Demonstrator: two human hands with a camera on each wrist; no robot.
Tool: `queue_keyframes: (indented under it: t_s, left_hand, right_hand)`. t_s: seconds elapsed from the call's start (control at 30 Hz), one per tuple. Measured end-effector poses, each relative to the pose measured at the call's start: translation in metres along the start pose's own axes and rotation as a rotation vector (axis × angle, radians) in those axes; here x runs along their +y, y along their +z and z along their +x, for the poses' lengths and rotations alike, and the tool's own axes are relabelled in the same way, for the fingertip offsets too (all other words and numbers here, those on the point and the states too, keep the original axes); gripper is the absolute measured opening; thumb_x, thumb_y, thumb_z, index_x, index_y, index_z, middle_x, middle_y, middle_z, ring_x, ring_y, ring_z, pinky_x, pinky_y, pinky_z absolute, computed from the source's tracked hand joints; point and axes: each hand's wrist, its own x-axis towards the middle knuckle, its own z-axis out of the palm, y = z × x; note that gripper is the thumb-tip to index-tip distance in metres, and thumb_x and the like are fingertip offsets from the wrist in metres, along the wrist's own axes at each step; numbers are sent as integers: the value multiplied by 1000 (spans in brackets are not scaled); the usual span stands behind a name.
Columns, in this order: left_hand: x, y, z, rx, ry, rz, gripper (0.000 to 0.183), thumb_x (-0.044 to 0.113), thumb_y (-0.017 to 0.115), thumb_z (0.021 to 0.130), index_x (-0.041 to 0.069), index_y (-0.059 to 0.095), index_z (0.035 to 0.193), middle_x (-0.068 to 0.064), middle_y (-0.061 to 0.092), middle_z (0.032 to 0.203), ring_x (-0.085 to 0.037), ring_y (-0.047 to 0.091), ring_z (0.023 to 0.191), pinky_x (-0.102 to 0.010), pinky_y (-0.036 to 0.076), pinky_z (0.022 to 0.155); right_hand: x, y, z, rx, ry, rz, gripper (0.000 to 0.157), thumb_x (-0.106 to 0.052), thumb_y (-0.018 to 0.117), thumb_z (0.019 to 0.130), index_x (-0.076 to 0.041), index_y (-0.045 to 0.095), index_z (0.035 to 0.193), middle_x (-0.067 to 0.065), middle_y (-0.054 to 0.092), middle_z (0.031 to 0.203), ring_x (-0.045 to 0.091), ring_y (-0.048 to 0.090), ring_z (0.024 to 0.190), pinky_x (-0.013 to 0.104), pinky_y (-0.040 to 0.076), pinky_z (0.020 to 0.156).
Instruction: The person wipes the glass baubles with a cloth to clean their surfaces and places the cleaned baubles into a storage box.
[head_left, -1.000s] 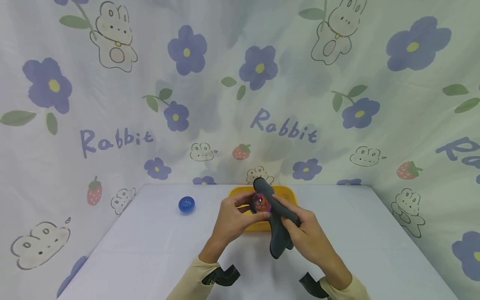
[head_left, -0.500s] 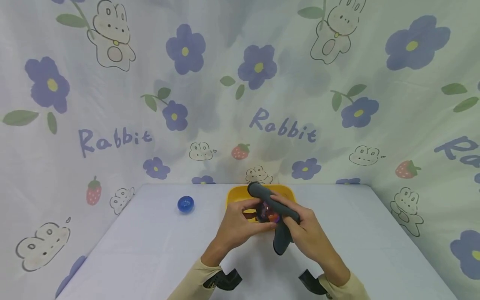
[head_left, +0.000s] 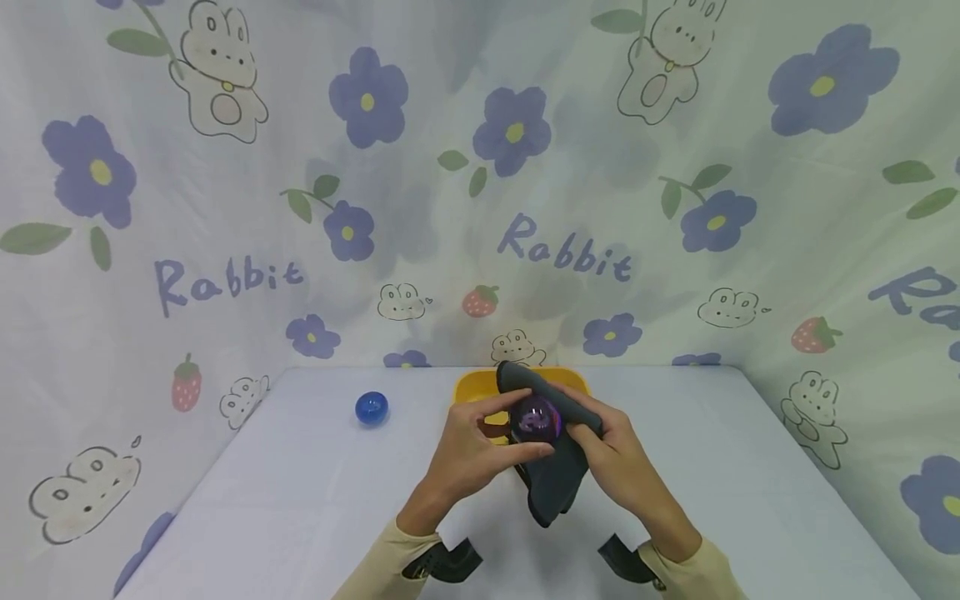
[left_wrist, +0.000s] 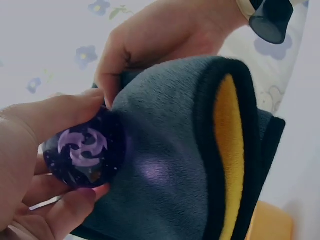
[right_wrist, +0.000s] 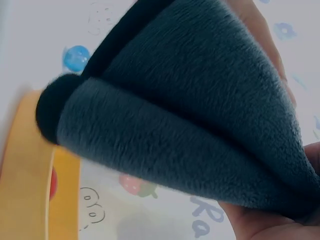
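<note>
**Left hand (head_left: 468, 442) pinches purple ball (head_left: 536, 419); right hand (head_left: 618, 454) grips grey cloth (left_wrist: 155, 115)**

Left hand: thumb and fingers are parted just enough to span the ball, tips in contact on opposite sides. The ball is dark, translucent and marked with a pale lilac swirl emblem. One side of it lies against the cloth.

Right hand: thumb and fingers are closed on a bunched section of the cloth. Its pile is plush, its edging black; a yellow inner face shows in one fold. One end slants up above the ball, and a lower part hangs beneath.

Location: ball and cloth are held above the white table (head_left: 300, 508), partly hiding the yellow tray (head_left: 474, 385). Whether they are over the tray or just on its near side, I cannot tell.

Count, as visible to me:
- purple ball: one
- blue ball (head_left: 372, 408): one, resting on the table left of the tray, well apart from it
- cloth: one
- tray: one
- red object (right_wrist: 53, 182): one, mostly hidden behind the tray wall
- black wrist mounts (head_left: 453, 560): two, one per wrist

Pose: both forearms, in beige sleeves (head_left: 382, 554), reach forward from the near side and converge. Each hand angles inward toward the other.
</note>
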Motion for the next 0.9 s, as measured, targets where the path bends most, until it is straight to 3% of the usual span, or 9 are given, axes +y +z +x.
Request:
queue_keyframes:
  t_s: [0.23, 0.57, 0.73, 0.9]
  left_hand:
    - [-1, 0, 2, 60, 38, -82, 57, 19, 92, 79, 10, 71, 131, -12, 74, 127, -23, 76, 108, -31, 65, 83]
    - [-3, 1, 2, 95, -21, -170, 59, 21, 89, 82, 11, 68, 136, -11, 71, 132, -26, 72, 120, -32, 64, 88]
    - [-4, 0, 3, 110, -43, -158, 64, 21, 88, 83, 14, 63, 141, -9, 70, 135, -25, 71, 122, -34, 63, 92]
    - [-4, -2, 3, 134, -68, -63, 69, 26, 91, 80, 17, 62, 142, -5, 71, 135, -21, 71, 122, -37, 61, 99]
  right_hand:
    - [-2, 3, 0, 13, 3, -8, 51, 0, 44, 104, -6, 46, 155, 21, 55, 152, 35, 66, 124, 31, 60, 97]
    - [-6, 6, -2, 25, 15, -14, 54, 1, 45, 102, -6, 44, 156, 19, 53, 155, 36, 63, 130, 32, 57, 102]
    - [-8, 8, -3, 32, 30, -27, 55, 1, 46, 102, -8, 45, 156, 17, 53, 155, 34, 63, 131, 34, 58, 102]
    - [-10, 10, -5, 55, 46, -66, 54, 0, 48, 102, -8, 47, 155, 17, 55, 153, 32, 64, 128, 34, 59, 100]
